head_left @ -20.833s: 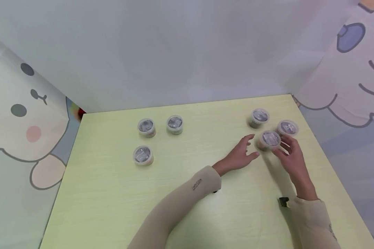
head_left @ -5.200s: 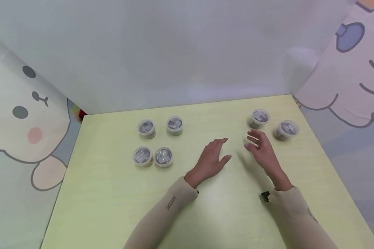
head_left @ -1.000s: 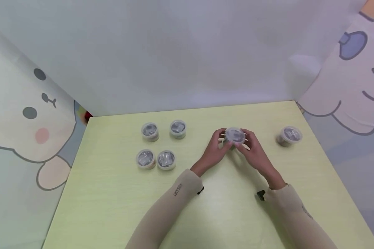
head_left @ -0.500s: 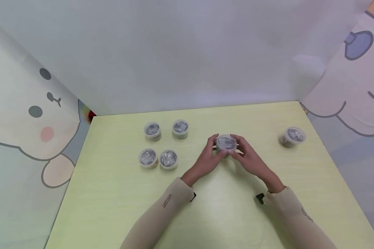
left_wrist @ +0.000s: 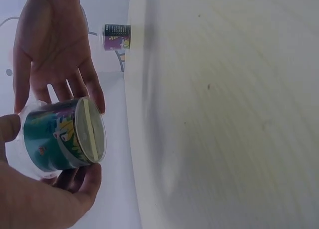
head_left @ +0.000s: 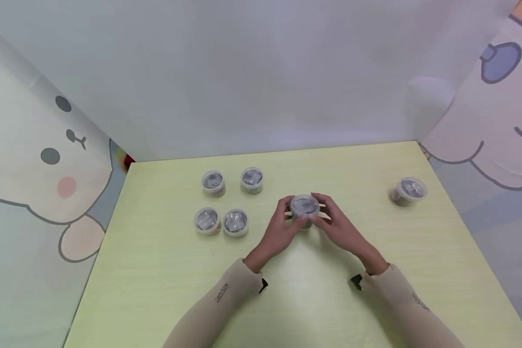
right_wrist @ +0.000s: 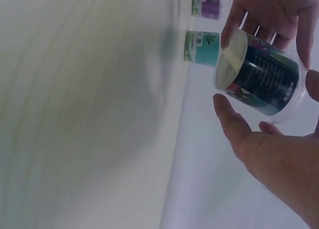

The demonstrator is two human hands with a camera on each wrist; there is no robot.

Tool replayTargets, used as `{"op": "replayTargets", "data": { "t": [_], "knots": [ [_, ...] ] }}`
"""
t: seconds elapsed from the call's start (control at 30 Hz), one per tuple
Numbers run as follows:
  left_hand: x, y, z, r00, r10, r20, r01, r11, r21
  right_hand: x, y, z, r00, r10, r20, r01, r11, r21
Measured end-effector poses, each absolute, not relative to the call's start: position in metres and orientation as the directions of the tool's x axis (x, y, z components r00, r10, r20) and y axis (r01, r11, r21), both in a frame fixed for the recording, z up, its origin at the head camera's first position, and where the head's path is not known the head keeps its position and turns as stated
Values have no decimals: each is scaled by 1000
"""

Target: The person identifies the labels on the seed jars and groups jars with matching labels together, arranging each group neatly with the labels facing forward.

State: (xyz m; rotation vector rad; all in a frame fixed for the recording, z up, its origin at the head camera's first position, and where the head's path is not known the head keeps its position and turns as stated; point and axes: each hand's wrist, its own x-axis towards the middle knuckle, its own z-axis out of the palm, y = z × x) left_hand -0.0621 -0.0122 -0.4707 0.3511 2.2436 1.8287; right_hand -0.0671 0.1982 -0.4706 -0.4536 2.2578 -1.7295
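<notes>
Between my two hands is a small round plastic tub [head_left: 304,207] with a clear lid and a silvery top under it. Its wrapper shows teal with a cartoon in the left wrist view [left_wrist: 57,134] and dark with print in the right wrist view. The tub's underside is visible in both wrist views, off the table. My left hand [head_left: 278,229] grips its left side, thumb at the near rim. My right hand [head_left: 337,224] holds the right side with curled fingers and thumb. Parts of the fingers are hidden behind the tub.
Left of my hands, similar tubs stand in two rows: a back-left tub [head_left: 213,182], a back-right tub [head_left: 252,180], a front-left tub [head_left: 207,221] and a front-right tub [head_left: 236,222]. Another tub [head_left: 410,190] stands far right on the pale yellow table [head_left: 156,290]. A wall [head_left: 261,96] borders the back.
One tub went from the right group to the left rows earlier. Since then both hands have taken the back-right tub and carried it left and nearer to me.
</notes>
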Motion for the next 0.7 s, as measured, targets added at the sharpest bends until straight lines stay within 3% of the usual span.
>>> {"op": "replayTargets", "data": {
  "t": [0.33,0.7],
  "knots": [
    [-51,-14,-468,-984,178,-16,9,138,990,-57,176,-471,-949,-315,18,-80,183,-980],
    [-42,-15,-463,-986,165,-23,2,146,989,-55,170,-472,-952,-304,27,-87,186,-979]
  ]
}}
